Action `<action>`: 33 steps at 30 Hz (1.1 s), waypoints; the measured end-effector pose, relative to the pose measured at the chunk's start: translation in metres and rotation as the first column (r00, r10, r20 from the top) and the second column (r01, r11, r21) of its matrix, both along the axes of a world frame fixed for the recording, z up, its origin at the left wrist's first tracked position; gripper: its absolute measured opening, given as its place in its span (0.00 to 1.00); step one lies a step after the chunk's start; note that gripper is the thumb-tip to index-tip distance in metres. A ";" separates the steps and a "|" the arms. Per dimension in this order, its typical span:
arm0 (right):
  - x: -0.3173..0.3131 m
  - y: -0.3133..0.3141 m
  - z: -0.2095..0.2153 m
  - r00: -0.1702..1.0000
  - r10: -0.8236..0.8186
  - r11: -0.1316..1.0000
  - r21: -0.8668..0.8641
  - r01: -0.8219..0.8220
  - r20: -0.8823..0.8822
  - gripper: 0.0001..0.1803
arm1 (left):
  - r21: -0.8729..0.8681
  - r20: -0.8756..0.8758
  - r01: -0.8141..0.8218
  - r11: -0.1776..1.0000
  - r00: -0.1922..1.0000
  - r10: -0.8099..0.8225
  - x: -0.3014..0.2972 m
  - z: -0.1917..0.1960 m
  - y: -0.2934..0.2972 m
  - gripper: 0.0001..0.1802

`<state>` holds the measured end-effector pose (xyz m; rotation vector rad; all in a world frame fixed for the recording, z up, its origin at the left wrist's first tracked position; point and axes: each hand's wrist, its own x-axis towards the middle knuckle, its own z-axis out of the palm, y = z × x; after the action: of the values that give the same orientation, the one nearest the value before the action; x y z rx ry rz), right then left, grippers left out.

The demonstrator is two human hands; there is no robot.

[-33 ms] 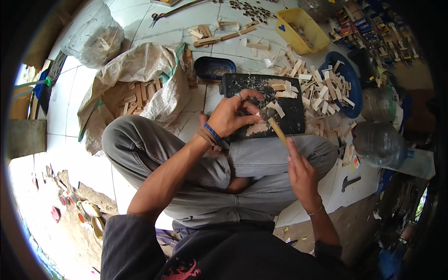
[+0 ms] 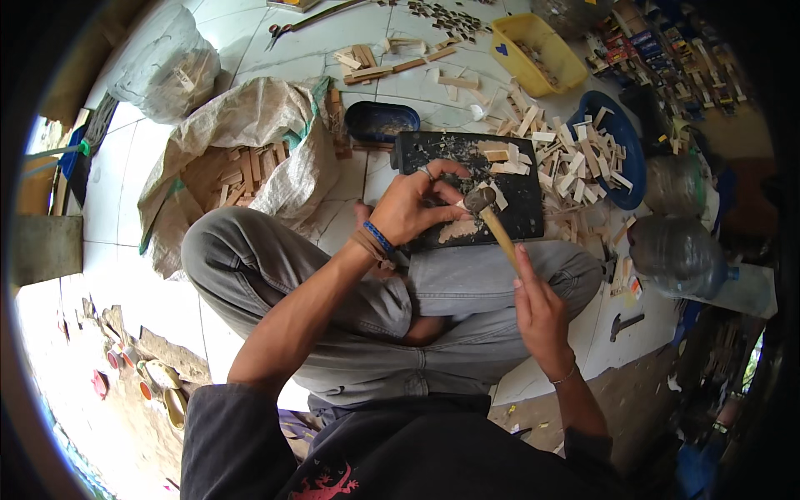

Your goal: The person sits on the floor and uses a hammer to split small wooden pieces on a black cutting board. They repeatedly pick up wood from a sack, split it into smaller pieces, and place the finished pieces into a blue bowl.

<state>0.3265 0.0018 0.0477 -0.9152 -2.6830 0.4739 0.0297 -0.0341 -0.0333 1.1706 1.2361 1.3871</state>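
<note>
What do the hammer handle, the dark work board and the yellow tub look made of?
Hammer handle: bare pale wood by its tan matt look; the head looks like dull grey metal.
Dark work board: black, scuffed, dusted with shavings; rubber or plastic, cannot tell which.
Yellow tub: likely moulded plastic, with an even bright colour and thin rim.

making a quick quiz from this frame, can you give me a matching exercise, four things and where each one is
Things:
1. hammer
2. yellow tray
3. woven sack
4. clear plastic bottle

Places:
A. floor, to the person's left, holding wood pieces
B. in the right hand, head over the black board
C. floor by the right knee, lying on its side
D. far side, upper right of the board

Pairs: 1-B, 2-D, 3-A, 4-C
</note>
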 end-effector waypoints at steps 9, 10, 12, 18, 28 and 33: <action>0.002 0.004 -0.003 0.989 0.046 0.999 0.018 -0.050 0.143 0.34 | 0.000 -0.012 0.000 1.000 1.000 0.000 0.000 -0.004 0.002 0.29; -0.003 0.004 -0.007 0.999 0.036 0.997 -0.073 -0.036 -0.001 0.35 | 0.023 -0.006 0.004 1.000 1.000 -0.004 0.000 -0.004 0.002 0.30; -0.005 0.006 -0.004 0.996 0.016 1.000 0.021 -0.014 -0.085 0.35 | 0.033 -0.019 -0.002 0.999 1.000 0.002 -0.001 -0.003 0.001 0.30; -0.005 -0.006 -0.002 0.996 -0.075 0.997 -0.024 0.074 -0.046 0.32 | 0.004 0.007 0.000 1.000 1.000 0.000 0.000 -0.003 0.001 0.29; 0.005 0.046 -0.021 0.911 -0.396 0.918 -0.076 0.390 -0.114 0.24 | 0.014 -0.198 -0.029 0.999 0.980 0.031 0.000 0.004 0.000 0.28; 0.021 0.069 -0.032 0.890 -0.438 0.897 0.123 0.424 0.124 0.20 | 0.136 -0.237 -0.118 0.984 0.960 0.148 0.000 0.012 -0.002 0.25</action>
<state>0.3476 0.0705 0.0159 -1.5210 -2.4837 0.1848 0.0296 -0.0357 -0.0213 1.3986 1.4445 1.4645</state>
